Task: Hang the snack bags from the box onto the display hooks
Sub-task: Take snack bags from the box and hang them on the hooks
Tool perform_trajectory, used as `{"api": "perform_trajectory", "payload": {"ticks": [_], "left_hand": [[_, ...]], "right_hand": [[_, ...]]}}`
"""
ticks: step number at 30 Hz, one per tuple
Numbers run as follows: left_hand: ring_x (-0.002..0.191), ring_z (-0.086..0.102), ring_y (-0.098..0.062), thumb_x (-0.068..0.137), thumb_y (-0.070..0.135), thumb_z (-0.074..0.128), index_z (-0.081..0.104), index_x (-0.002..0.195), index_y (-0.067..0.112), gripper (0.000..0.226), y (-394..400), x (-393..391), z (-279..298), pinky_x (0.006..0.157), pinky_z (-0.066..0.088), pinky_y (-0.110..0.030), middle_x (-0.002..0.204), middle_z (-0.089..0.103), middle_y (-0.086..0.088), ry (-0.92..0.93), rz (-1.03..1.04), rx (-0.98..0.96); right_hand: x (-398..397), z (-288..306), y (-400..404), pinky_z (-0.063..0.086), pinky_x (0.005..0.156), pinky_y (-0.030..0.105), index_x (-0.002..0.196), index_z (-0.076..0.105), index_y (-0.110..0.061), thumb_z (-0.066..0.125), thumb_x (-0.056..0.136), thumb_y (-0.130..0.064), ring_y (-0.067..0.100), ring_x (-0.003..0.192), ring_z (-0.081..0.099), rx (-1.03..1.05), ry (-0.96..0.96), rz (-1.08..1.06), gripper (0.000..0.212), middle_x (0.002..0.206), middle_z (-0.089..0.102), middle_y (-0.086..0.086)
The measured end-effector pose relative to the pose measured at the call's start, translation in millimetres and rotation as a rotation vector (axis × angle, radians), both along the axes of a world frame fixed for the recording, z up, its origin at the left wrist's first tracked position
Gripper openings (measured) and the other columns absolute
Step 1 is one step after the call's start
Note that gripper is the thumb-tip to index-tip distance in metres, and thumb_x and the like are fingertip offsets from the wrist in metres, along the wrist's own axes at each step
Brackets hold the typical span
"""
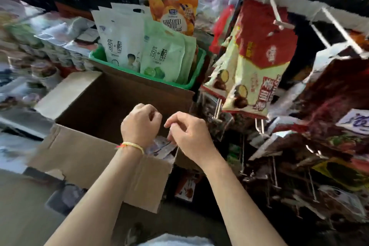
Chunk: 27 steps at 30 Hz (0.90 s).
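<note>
An open brown cardboard box [83, 152] fills the lower left, its flaps spread outward, beside a rack of metal display hooks [279, 18] at right carrying red-and-cream snack bags [253, 66] that hang tilted, long axis running down and left. Above the box's near corner, both hands meet: the left hand [139, 126] is clenched, the right hand [187, 136] pinches a pale, blurred packet [159, 146] lying low inside the box

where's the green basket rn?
Head view, upper centre: the green basket sits just behind the open cardboard box, packed with upright snack bags, left of the display hooks.
</note>
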<state>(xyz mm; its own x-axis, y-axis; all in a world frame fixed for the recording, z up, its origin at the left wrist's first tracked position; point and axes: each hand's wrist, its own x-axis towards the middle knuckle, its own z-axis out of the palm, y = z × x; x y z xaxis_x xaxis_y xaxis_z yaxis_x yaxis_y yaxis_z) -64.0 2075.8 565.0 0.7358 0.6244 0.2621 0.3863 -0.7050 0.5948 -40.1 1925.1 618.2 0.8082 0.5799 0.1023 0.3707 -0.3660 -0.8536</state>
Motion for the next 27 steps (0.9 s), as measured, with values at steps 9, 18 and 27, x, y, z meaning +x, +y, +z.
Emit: {"api": "perform_trajectory", "payload": {"ticks": [9, 18, 27], "left_hand": [[0.1, 0.067, -0.03, 0.094, 0.041, 0.048, 0.07, 0.102, 0.018, 0.034, 94.1, -6.6, -87.9, 0.08, 0.051, -0.033, 0.108, 0.07, -0.008, 0.644, -0.269, 0.073], [0.089, 0.068, -0.029, 0.093, 0.035, 0.047, 0.069, 0.094, 0.017, 0.029, 103.3, -6.5, -106.0, 0.073, 0.052, -0.032, 0.096, 0.072, -0.005, 0.5, -0.286, 0.068], [0.079, 0.066, -0.028, 0.095, 0.033, 0.045, 0.067, 0.085, 0.015, 0.029, 105.4, -6.1, -109.4, 0.067, 0.05, -0.031, 0.086, 0.069, -0.005, 0.43, -0.275, 0.042]], "right_hand": [[34.9, -124.0, 89.8, 0.042, 0.074, 0.029, 0.111, 0.058, -0.013, 0.052, 0.096, -0.019, 0.024, 0.094, 0.056, -0.657, 0.346, -0.065, 0.018, 0.109, 0.061, 0.006], [46.0, -191.6, 125.2, 0.044, 0.084, 0.033, 0.152, 0.032, -0.013, 0.042, 0.101, -0.015, 0.032, 0.129, 0.05, -1.052, 0.5, 0.034, 0.052, 0.15, 0.042, 0.014], [42.2, -185.4, 124.1, 0.047, 0.096, 0.032, 0.116, 0.066, -0.017, 0.047, 0.093, -0.011, 0.027, 0.118, 0.057, -0.791, 0.403, -0.069, 0.031, 0.13, 0.062, 0.008]]}}
